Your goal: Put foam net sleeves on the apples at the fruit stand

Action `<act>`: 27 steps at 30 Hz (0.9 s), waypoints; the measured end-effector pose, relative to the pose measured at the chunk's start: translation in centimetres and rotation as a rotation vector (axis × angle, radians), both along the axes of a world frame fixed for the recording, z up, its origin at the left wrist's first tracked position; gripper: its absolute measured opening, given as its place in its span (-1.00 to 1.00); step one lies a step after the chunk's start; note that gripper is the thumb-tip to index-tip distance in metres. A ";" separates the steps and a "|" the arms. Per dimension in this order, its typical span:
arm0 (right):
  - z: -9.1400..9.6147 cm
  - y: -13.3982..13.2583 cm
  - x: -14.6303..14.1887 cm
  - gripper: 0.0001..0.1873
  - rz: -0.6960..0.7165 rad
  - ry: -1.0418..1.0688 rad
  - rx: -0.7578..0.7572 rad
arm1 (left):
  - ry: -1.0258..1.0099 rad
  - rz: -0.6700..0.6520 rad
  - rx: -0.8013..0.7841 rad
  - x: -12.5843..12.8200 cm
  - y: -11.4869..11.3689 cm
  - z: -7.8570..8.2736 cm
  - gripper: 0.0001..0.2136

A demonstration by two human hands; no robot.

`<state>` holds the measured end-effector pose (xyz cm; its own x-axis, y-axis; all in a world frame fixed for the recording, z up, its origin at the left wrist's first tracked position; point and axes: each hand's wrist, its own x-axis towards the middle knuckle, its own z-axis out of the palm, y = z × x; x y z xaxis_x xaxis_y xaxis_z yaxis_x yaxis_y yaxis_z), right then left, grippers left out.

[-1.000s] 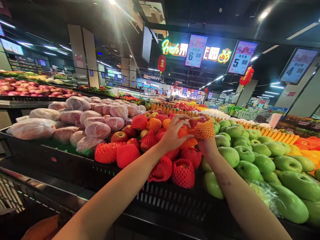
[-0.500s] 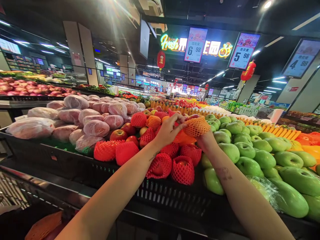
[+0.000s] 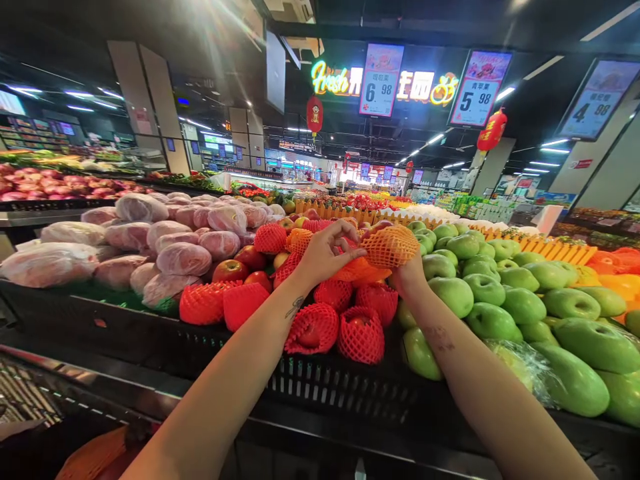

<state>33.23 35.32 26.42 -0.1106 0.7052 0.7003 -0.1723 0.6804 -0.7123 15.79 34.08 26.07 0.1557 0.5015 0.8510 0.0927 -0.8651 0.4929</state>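
My right hand (image 3: 411,275) is wrapped round an apple in an orange foam net (image 3: 393,245), mostly from behind and below; its fingers are largely hidden. My left hand (image 3: 330,251) hovers just beside it, thumb stretched out and fingers curved apart, the thumb tip close to the net's left edge. I cannot tell whether they touch. Beneath both hands lie several apples in red foam nets (image 3: 361,335), with an orange net among them. Some bare red apples (image 3: 231,270) sit to the left of my left hand.
Green apples (image 3: 486,289) are heaped on the right, with a crumpled clear plastic film (image 3: 535,373) near the front. Wrapped pinkish fruits (image 3: 184,259) are piled on the left. A black slotted crate (image 3: 345,390) forms the front edge. Price signs (image 3: 381,80) hang overhead.
My left hand has drawn slightly left, its fingertips parting from the netted apple. The right hand still holds the apple, and the view has shifted slightly.
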 end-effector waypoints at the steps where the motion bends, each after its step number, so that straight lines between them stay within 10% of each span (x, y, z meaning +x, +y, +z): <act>1: 0.1 -0.2 0.0 -0.68 0.015 -0.003 0.002 | 0.049 0.025 0.025 -0.1 0.1 -0.1 -0.64; 10: -0.4 0.7 0.9 -0.53 -0.027 -0.002 0.009 | 0.242 0.154 0.250 0.1 0.0 -0.6 -0.81; 15: -0.3 0.2 0.7 -0.59 -0.084 -0.082 0.125 | 0.235 0.156 0.349 0.1 -0.3 -0.6 -0.29; 27: 1.1 -2.0 0.2 -0.53 -0.173 -0.155 0.263 | 0.044 0.201 0.351 -1.0 0.7 -0.5 -0.32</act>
